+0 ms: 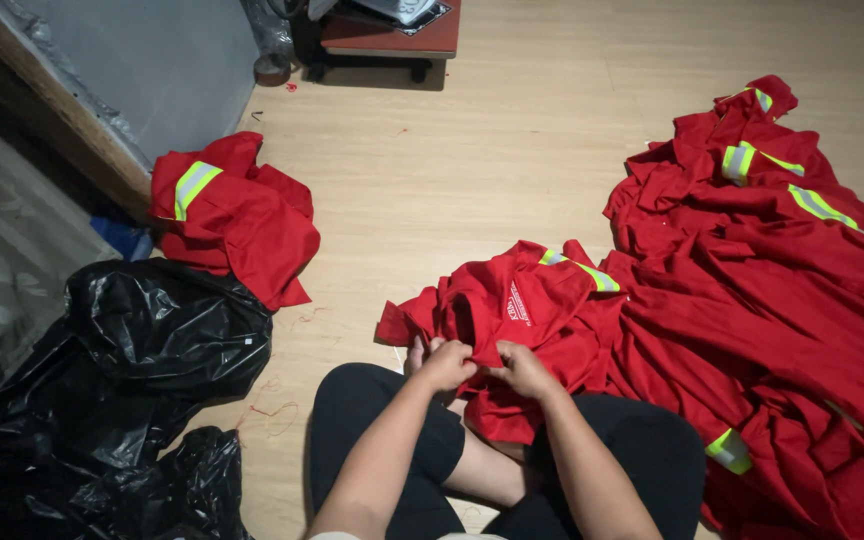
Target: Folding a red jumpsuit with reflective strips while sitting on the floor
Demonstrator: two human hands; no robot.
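The person sits cross-legged on the wooden floor (472, 150), both hands working at lap level. The left hand (444, 364) is clenched on a fold of the red work shirt (512, 300); its grip pinches the cloth near the garment's lower edge. The right hand (524, 370) grasps the same shirt just beside the left, fingers closed over the fabric, the two hands almost touching. The shirt lies partly on the person's knees and partly on the floor ahead, collar side away, with a reflective yellow-and-grey strip across the shoulder and a white printed patch on the chest.

To the person's right, touching the held shirt, a large heap of red garments (782, 260) of the same kind spreads across the floor. To the left, well apart, a smaller bundle of red garments (232, 215) sits near the wall. Black plastic bags (132, 370) lie crumpled just beside the left knee. A low red stand (392, 35) is at the far edge.
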